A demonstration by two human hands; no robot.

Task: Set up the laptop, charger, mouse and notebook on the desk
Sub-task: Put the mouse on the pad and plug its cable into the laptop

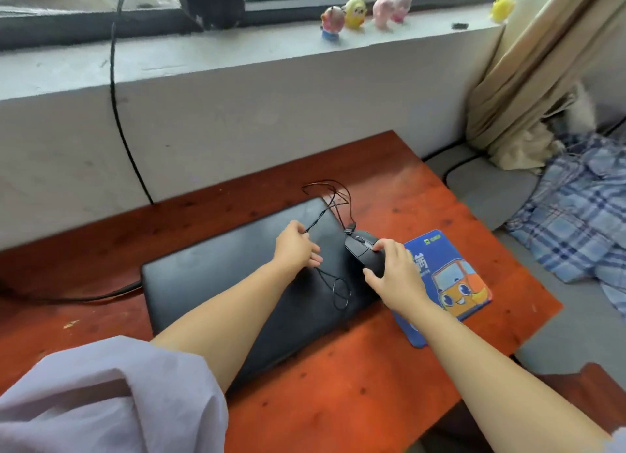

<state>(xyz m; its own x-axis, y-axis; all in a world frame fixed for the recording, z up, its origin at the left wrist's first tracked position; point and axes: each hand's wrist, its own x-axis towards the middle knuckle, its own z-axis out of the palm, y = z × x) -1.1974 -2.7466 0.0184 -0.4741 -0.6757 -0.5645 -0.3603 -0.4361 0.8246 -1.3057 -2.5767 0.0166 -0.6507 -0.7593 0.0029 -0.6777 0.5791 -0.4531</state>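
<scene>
The red wooden desk (pixel 338 401) stands under a window, so there is light to work by. On it lies the black laptop (pixel 216 283), shut and flat, with room left on its right side. A thick black cable (pixel 88 296) runs off from its left edge — I think that is the charger lead, already plugged in. Just right of the laptop lies a blue mouse pad (pixel 450 276) with an orange cartoon car, ready for the mouse.

The right hand (pixel 396 276) is closed around the black mouse (pixel 364 249), which sits at the laptop's right edge, not yet on the pad. The left hand (pixel 298 247) pinches the thin mouse cord (pixel 338 290) — likely to untangle its loops. No notebook is in view.
</scene>
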